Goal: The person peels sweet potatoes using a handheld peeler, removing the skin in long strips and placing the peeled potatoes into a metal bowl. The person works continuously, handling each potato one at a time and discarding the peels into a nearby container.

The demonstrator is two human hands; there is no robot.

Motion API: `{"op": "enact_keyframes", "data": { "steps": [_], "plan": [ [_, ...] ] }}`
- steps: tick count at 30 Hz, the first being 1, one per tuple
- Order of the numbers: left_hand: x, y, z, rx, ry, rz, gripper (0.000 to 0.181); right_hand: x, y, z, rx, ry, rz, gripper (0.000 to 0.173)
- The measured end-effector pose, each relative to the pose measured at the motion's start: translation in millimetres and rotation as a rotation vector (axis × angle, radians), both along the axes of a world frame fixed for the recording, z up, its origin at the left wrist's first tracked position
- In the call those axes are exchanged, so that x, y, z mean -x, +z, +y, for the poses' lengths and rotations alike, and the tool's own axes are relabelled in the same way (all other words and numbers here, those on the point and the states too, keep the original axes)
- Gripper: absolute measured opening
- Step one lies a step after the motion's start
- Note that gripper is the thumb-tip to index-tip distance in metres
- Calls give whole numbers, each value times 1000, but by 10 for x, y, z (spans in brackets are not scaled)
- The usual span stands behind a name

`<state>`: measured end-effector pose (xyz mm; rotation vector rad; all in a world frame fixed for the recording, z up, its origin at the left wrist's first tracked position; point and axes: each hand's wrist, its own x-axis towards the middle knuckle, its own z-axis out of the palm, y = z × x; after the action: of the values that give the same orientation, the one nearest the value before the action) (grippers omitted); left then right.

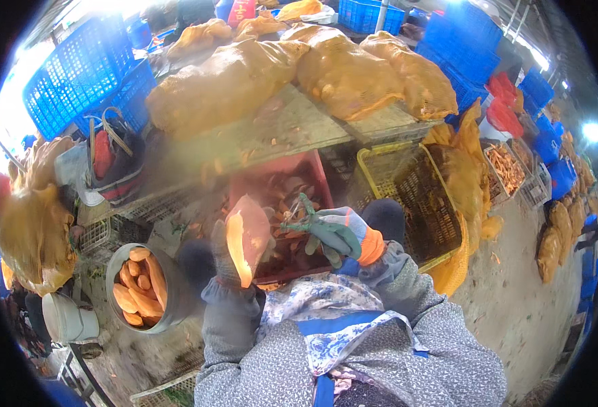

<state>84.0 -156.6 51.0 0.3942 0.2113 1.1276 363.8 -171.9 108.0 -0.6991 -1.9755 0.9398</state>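
Note:
My left hand [223, 254], in a dark glove, grips a large sweet potato [256, 224] held upright. A strip of bare orange flesh runs down its left side; reddish skin covers the rest. My right hand [340, 235] wears a grey and green glove with an orange cuff. Its fingers close around a small peeler [295, 220], whose details are blurred and partly hidden. The peeler is just right of the sweet potato, apart from it. Below both hands, a red plastic crate [323, 175] between my knees contains peelings [292, 189].
Peeled sweet potatoes [143, 295] fill a bucket [170, 318] at my left. A yellow-rimmed crate [433, 173] stands to my right. Ahead, full mesh sacks [227, 81] lie on a wooden board [299, 119]. Blue crates [82, 76] and a bag [118, 163] stand at left.

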Motion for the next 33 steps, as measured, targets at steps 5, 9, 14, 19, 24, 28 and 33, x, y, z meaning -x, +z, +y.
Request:
{"op": "enact_keyframes", "data": {
  "steps": [5,9,14,19,24,28,33],
  "plan": [
    [207,291,447,-522,-245,366,69,-23,191,-267,898,38,361,32],
    [-214,30,-84,18,47,71,56,3,22,-296,1141,74,577,31],
    [-372,-283,-29,35,-19,-46,43,37,-171,-341,1269,-87,717,39],
    [-370,714,-226,-50,-27,15,53,-31,-65,-325,800,159,782,32],
    [-343,897,-278,-452,-11,247,64,-52,-269,-331,-464,130,87,37],
    [-382,926,-351,-735,139,528,50,4,0,-693,1124,226,669,37],
    [-699,219,-253,159,-154,230,31,13,70,-793,1073,287,1226,41]
  ]
}}
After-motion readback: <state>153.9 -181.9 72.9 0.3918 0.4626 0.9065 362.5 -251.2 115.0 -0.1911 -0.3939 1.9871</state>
